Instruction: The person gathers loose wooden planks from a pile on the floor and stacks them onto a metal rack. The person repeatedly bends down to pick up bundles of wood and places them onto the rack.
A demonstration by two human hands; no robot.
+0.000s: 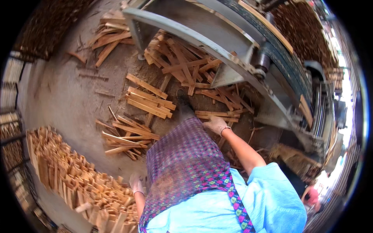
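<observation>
Right hand [216,125], pale glove, down at a small group of wooden slats [221,114] on the floor, just right of the dark shoe [185,104]; hand overlaps the slats' near edge, fingers partly hidden, can't tell if gripping; left hand [136,183], also gloved, hangs low beside the patterned apron [186,155], near the long bank of densely stacked wood pieces [79,167]; its finger state can't be told either; neat row of slats [150,103] lies left of the shoe, looser fanned heap [130,136] nearer the body; jumbled offcut pile [182,58] under the grey metal machine frame [194,37]; dark conveyor belt [287,64] runs along the machine, upper right.
</observation>
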